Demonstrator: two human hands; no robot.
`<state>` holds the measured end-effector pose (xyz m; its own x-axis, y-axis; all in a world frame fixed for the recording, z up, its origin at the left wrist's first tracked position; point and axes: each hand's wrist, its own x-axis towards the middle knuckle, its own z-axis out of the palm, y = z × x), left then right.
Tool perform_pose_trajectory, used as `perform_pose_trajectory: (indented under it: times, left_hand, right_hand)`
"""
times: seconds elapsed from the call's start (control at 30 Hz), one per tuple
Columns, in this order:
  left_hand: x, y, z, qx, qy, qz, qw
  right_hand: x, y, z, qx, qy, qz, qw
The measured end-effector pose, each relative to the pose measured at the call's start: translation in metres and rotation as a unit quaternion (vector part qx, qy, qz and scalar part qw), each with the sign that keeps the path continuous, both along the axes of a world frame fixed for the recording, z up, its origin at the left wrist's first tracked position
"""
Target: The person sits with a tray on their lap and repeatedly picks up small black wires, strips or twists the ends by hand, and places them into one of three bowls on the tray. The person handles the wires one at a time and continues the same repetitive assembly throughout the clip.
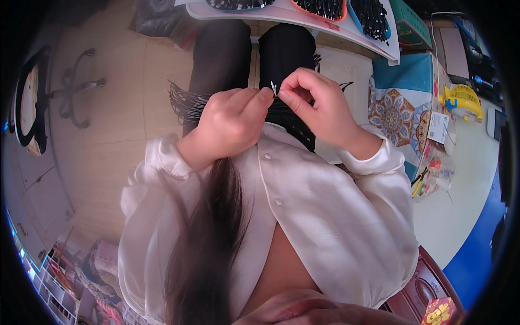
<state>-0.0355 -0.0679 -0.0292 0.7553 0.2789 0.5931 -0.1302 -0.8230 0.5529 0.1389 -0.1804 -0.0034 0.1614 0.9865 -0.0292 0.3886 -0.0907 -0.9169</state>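
Note:
My left hand [233,122] is closed around a bundle of thin dark wires, whose loose ends [185,103] fan out past its outer side. Between its thumb and forefinger, a small white forked tip [273,87] sticks up. My right hand [319,107] pinches thumb to forefinger right beside that tip, at what looks like a fine wire end with a trace of red; the fingers partly hide it. Across my lap, below both hands, lie more black cables [294,128], partly covered by the hands and the white shirt.
Ahead of my knees, a white table [276,15] bears an orange tray [346,11] and two blue trays of black cables with connectors. To the right are a green box [411,24], a patterned cloth [396,113] and a yellow fan [465,101]. A chair base [73,91] stands left.

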Motion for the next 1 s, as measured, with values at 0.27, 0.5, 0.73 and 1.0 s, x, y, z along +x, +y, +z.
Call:
perform_pose_trajectory:
  times: [0.27,0.5,0.73,1.0]
  left_hand:
    - [-0.004,0.006,-0.003,-0.290,0.080,-0.023,0.953]
    - [-0.003,-0.001,0.000,-0.302,0.069,-0.001,0.951]
    - [0.003,0.002,-0.012,0.098,-0.050,-0.005,0.994]
    - [-0.006,0.005,-0.004,-0.471,0.033,-0.107,0.875]
  right_hand:
    - [0.005,-0.005,0.013,-0.091,0.064,-0.024,0.993]
    - [-0.003,0.001,0.008,0.280,-0.412,0.043,0.866]
    - [-0.002,-0.006,0.002,-0.183,0.376,-0.026,0.908]
    - [0.007,-0.007,0.015,-0.010,0.034,0.022,0.999]
